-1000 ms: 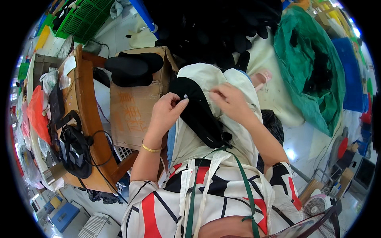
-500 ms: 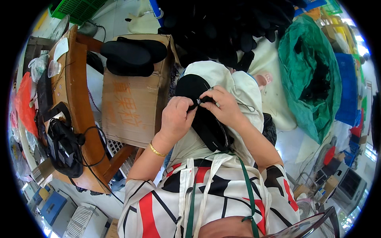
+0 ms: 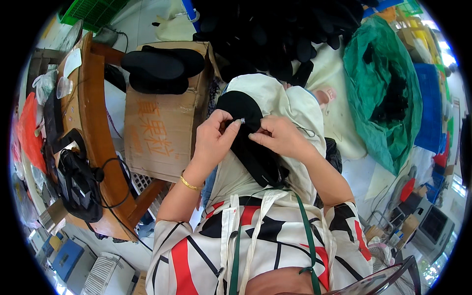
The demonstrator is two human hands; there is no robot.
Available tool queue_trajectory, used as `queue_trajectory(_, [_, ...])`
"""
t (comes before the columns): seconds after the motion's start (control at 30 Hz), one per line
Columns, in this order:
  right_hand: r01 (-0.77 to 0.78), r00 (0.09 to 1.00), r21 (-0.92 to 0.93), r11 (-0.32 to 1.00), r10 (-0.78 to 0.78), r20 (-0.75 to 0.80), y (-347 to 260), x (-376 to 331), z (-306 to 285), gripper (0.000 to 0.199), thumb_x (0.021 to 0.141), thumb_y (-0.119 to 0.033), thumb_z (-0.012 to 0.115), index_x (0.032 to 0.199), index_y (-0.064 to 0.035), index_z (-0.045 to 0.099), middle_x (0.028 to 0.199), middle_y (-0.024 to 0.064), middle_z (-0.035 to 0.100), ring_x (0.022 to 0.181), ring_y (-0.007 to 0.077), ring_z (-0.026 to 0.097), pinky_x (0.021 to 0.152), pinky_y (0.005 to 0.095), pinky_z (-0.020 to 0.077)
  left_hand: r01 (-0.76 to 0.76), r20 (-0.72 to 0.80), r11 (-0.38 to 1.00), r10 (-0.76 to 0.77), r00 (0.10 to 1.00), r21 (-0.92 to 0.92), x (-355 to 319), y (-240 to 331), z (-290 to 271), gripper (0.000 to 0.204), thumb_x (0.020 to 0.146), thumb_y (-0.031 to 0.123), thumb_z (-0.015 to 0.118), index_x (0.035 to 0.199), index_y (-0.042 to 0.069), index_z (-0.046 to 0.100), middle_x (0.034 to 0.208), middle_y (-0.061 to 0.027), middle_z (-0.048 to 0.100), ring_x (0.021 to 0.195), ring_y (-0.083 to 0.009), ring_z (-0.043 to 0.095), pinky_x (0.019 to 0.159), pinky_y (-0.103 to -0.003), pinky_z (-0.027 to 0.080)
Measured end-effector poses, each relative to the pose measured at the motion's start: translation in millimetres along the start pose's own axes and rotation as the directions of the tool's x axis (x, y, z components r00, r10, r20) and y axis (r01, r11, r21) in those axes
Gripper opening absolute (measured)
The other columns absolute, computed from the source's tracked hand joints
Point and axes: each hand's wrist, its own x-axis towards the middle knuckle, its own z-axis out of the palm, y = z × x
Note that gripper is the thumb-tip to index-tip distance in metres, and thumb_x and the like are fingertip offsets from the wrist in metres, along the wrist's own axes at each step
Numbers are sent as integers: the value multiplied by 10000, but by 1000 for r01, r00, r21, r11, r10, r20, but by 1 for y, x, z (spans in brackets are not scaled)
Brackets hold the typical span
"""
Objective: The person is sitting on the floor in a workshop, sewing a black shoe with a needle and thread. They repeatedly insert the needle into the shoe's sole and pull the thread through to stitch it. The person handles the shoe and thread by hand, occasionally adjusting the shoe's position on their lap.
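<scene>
A black cloth shoe point(image 3: 255, 160) lies lengthwise across my lap, its rounded end pointing away from me. My left hand point(image 3: 215, 137) pinches the shoe near its middle, thumb beside a small shiny piece point(image 3: 242, 120) on the black fabric. On the other side, my right hand point(image 3: 279, 136) has its thumb and fingers closed on the shoe's right edge. What exactly sits between the right fingertips is hidden. Under the shoe spreads a cream apron point(image 3: 300, 110) over my legs.
Several black shoes point(image 3: 162, 69) rest on a cardboard box point(image 3: 152, 132) at left, beside a wooden table point(image 3: 93, 142). Ahead is a heap of black shoes point(image 3: 275, 34). A green sack point(image 3: 364, 98) with black items stands at right.
My hands have moved apart. The right one has shifted down and rightward to the shoe's edge, while the small shiny piece now shows by my left thumb.
</scene>
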Motion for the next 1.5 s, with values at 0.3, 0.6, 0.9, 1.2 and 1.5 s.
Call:
queue_trajectory(0.3, [25, 809, -433, 901, -273, -521, -14, -4, -8, 198, 856, -164, 683, 748, -22, 596, 726, 86, 586, 680, 258, 595, 568, 343, 464, -421, 3, 741, 492, 870, 524, -2, 12, 11, 315, 782, 180, 747, 1056, 59, 650, 1025, -99, 602, 901, -278, 621, 689, -355, 533])
queue_trajectory(0.6, [340, 909, 936, 87, 225, -351, -23, 10, 42, 250, 1014, -173, 447, 797, -53, 482, 756, 51, 514, 734, 174, 518, 886, 394, 464, -379, 13, 604, 520, 854, 701, -2, 5, 27, 481, 685, 152, 769, 1131, 49, 620, 979, -91, 573, 859, -259, 613, 647, -337, 531])
queue_trajectory(0.9, [372, 878, 888, 270, 209, -431, -39, -44, 61, 283, 1028, -196, 463, 773, -79, 424, 693, -4, 362, 635, 129, 350, 847, 353, 410, -349, 39, 684, 425, 904, 641, 3, 1, 28, 379, 699, 53, 708, 1076, 62, 672, 855, -90, 587, 774, -277, 621, 656, -367, 524])
queue_trajectory(1.2, [325, 659, 104, 940, -146, -738, -11, -55, 9, 59, 904, -63, 616, 868, -17, 607, 698, 79, 489, 633, 222, 502, 669, 316, 467, -287, 127, 830, 257, 958, 478, 8, 30, 12, 397, 776, 255, 744, 1090, 43, 626, 947, -129, 632, 840, -308, 642, 723, -385, 522])
queue_trajectory(1.5, [318, 888, -391, 863, -416, -196, -1, -142, 2, 174, 713, -134, 760, 777, -75, 609, 663, 61, 492, 605, 258, 520, 543, 363, 435, -273, 148, 786, 229, 962, 555, 18, 39, 17, 373, 813, 344, 712, 987, 24, 633, 857, -126, 662, 815, -295, 651, 703, -382, 522])
